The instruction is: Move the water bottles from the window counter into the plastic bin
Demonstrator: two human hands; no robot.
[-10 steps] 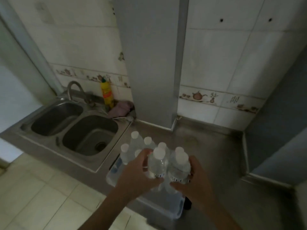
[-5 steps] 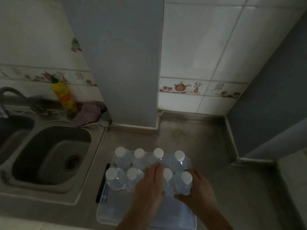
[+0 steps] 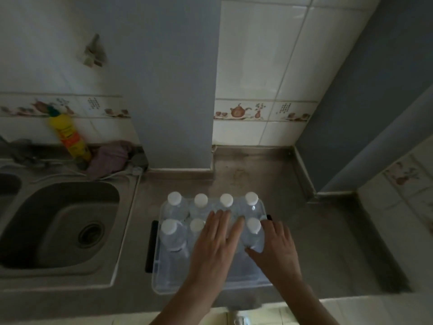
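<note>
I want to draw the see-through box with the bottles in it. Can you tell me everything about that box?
The plastic bin is a clear, shallow, rectangular tub with rounded corners. A black handle runs along its left side, and a bit of another shows at the right. It sits flat on the grey metal counter, beside the sink, near the front edge. White-capped water bottles stand upright in its far half; the near half looks bare. The left hand and right hand reach over it.

Hands (image 3: 218,242) over binned water bottles (image 3: 174,233)

left hand (image 3: 216,245) flat, right hand (image 3: 277,249) cupped
</note>
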